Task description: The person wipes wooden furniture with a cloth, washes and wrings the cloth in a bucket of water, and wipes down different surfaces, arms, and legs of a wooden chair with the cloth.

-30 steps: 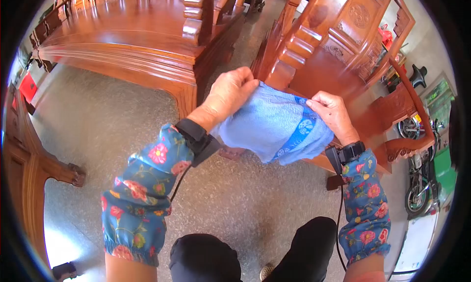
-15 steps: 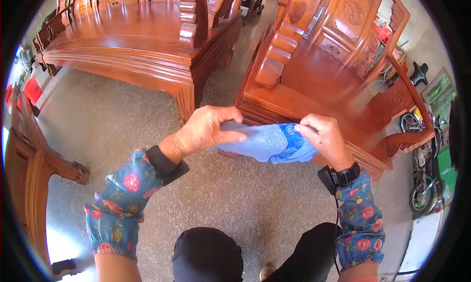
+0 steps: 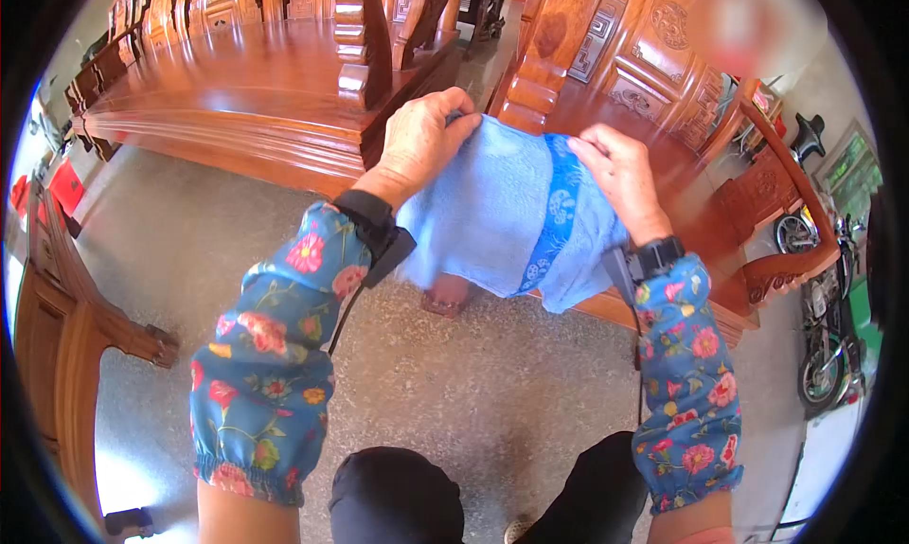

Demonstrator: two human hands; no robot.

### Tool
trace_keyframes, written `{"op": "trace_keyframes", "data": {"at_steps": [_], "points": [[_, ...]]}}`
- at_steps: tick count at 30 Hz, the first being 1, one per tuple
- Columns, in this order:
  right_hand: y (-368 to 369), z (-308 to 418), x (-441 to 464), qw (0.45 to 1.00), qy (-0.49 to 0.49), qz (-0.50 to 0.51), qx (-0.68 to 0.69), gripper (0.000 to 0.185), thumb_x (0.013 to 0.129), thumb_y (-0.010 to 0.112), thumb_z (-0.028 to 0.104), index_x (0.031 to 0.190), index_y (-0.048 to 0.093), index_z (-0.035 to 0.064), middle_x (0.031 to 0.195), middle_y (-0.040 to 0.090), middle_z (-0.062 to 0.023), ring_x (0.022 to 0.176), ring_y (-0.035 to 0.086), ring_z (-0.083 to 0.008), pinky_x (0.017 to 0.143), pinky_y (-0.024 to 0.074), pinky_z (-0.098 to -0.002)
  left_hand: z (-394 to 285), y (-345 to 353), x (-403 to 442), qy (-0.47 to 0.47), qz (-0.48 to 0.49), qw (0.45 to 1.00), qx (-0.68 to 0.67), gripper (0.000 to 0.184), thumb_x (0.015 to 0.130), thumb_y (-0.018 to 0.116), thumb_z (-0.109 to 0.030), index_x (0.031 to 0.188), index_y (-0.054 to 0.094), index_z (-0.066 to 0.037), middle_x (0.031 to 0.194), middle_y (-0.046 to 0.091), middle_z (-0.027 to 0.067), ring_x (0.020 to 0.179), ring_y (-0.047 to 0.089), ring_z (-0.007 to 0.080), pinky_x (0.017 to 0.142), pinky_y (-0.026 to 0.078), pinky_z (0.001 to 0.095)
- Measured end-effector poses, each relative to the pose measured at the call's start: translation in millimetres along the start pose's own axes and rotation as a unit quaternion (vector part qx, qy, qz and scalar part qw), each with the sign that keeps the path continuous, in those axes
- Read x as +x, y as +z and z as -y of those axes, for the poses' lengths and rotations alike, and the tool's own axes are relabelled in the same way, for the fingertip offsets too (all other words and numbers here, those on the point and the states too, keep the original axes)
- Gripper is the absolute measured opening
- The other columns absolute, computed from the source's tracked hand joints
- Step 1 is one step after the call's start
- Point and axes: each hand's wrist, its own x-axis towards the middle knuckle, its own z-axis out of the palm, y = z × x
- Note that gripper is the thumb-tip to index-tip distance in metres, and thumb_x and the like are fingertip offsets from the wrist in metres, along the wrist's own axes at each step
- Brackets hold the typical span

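A light blue towel [image 3: 492,198] with a darker blue patterned band hangs spread out between my two hands. My left hand [image 3: 423,139] pinches its upper left corner between thumb and fingers. At the upper right edge, close to the band, my right hand [image 3: 620,175] grips the cloth the same way. The towel's lower edge hangs loose, in front of the seat of a carved wooden armchair [image 3: 644,108]. Floral sleeves cover both forearms, and a black strap with a small device sits on each wrist.
A wide carved wooden bench [image 3: 227,99] stands at the upper left. Another piece of wooden furniture [image 3: 71,326] is at the left edge. A motorcycle [image 3: 822,345] is at the far right. Speckled floor [image 3: 454,383] lies between the furniture and my knees.
Both hands have risen, the left one most. The towel, bunched between them before, now hangs unfolded with its lower part dropped down.
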Motion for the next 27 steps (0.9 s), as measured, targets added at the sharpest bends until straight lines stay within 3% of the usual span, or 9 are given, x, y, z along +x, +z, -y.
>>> {"op": "trace_keyframes", "data": {"at_steps": [3, 4, 9, 13, 14, 16, 20, 23, 27], "points": [[20, 24, 7, 0.998, -0.046, 0.001, -0.034, 0.021, 0.086, 0.07, 0.023, 0.081, 0.063, 0.0031, 0.064, 0.057, -0.0135, 0.055, 0.054, -0.02, 0.055, 0.0461, -0.0326, 22, 6, 6, -0.071, 0.017, 0.997, 0.015, 0.018, 0.083, 0.068, -0.029, 0.086, 0.065, -0.011, 0.08, 0.067, 0.0133, 0.08, 0.065, 0.0339, 0.072, 0.05, 0.0438], [17, 20, 7, 0.999, -0.032, 0.015, 0.006, 0.021, 0.086, 0.07, 0.022, 0.081, 0.063, 0.003, 0.063, 0.057, -0.0133, 0.054, 0.053, -0.0194, 0.054, 0.0459, -0.0323, 26, 10, 9, -0.061, 0.01, 0.998, 0.03, 0.02, 0.084, 0.068, -0.026, 0.089, 0.065, -0.007, 0.079, 0.067, 0.0145, 0.075, 0.066, 0.031, 0.07, 0.051, 0.0382], [2, 2, -3, 0.997, -0.066, 0.017, 0.03, 0.019, 0.086, 0.07, 0.019, 0.08, 0.063, 0.0025, 0.06, 0.055, -0.0108, 0.053, 0.051, -0.0158, 0.054, 0.045, -0.0308, -7, 12, 19, 0.011, -0.024, 1.0, -0.003, 0.013, 0.083, 0.068, -0.019, 0.086, 0.065, -0.007, 0.079, 0.066, 0.0157, 0.076, 0.065, 0.0348, 0.067, 0.05, 0.0378], [4, -8, -1, 1.0, 0.022, 0.018, 0.005, 0.018, 0.086, 0.07, 0.019, 0.079, 0.063, 0.003, 0.059, 0.053, -0.0057, 0.055, 0.05, -0.0108, 0.054, 0.0444, -0.0302, 1, -8, -4, 0.043, 0.005, 0.999, 0.006, 0.013, 0.083, 0.068, -0.019, 0.086, 0.064, -0.007, 0.077, 0.065, 0.0167, 0.077, 0.064, 0.0358, 0.068, 0.05, 0.0399], [11, -5, 3, 1.0, -0.013, 0.013, 0.019, 0.018, 0.086, 0.07, 0.018, 0.08, 0.063, 0.0029, 0.059, 0.053, -0.0069, 0.055, 0.05, -0.0125, 0.054, 0.0446, -0.0308, 3, -11, -7, 0.06, 0.004, 0.998, 0.014, 0.013, 0.083, 0.068, -0.02, 0.086, 0.064, -0.008, 0.077, 0.065, 0.017, 0.077, 0.064, 0.0359, 0.068, 0.05, 0.0406], [20, 15, 8, 0.998, -0.059, 0.022, -0.002, 0.019, 0.086, 0.069, 0.019, 0.08, 0.063, 0.0026, 0.061, 0.055, -0.0114, 0.054, 0.053, -0.0184, 0.055, 0.0456, -0.0325, 28, -6, 4, -0.02, 0.03, 0.997, 0.066, 0.015, 0.084, 0.068, -0.024, 0.086, 0.064, -0.01, 0.078, 0.066, 0.0165, 0.079, 0.065, 0.0355, 0.07, 0.05, 0.0416], [9, 21, 2, 0.998, -0.031, 0.052, 0.009, 0.019, 0.087, 0.069, 0.02, 0.08, 0.063, 0.0027, 0.063, 0.057, -0.0138, 0.056, 0.054, -0.0207, 0.057, 0.0463, -0.0333, 24, 14, 25, -0.013, 0.023, 0.995, 0.094, 0.017, 0.084, 0.067, -0.027, 0.086, 0.063, -0.01, 0.078, 0.066, 0.0156, 0.077, 0.064, 0.0358, 0.069, 0.05, 0.0429], [-1, -8, -9, 0.999, 0.015, 0.051, 0.013, 0.021, 0.087, 0.069, 0.02, 0.079, 0.063, 0.0017, 0.062, 0.055, -0.0097, 0.057, 0.051, -0.0128, 0.056, 0.0457, -0.0307, -2, -1, 15, -0.008, 0.062, 0.998, 0.022, 0.02, 0.083, 0.065, -0.031, 0.085, 0.064, -0.011, 0.082, 0.068, 0.0141, 0.084, 0.065, 0.0355, 0.075, 0.05, 0.0465], [-5, 0, -7, 0.996, 0.029, 0.074, -0.029, 0.022, 0.087, 0.069, 0.023, 0.078, 0.063, 0.003, 0.062, 0.054, -0.0084, 0.059, 0.05, -0.0108, 0.057, 0.0462, -0.0306, 6, -6, -9, 0.053, 0.061, 0.996, 0.033, 0.017, 0.084, 0.065, -0.026, 0.084, 0.062, -0.01, 0.075, 0.064, 0.0169, 0.075, 0.063, 0.0378, 0.065, 0.05, 0.0443]]}}
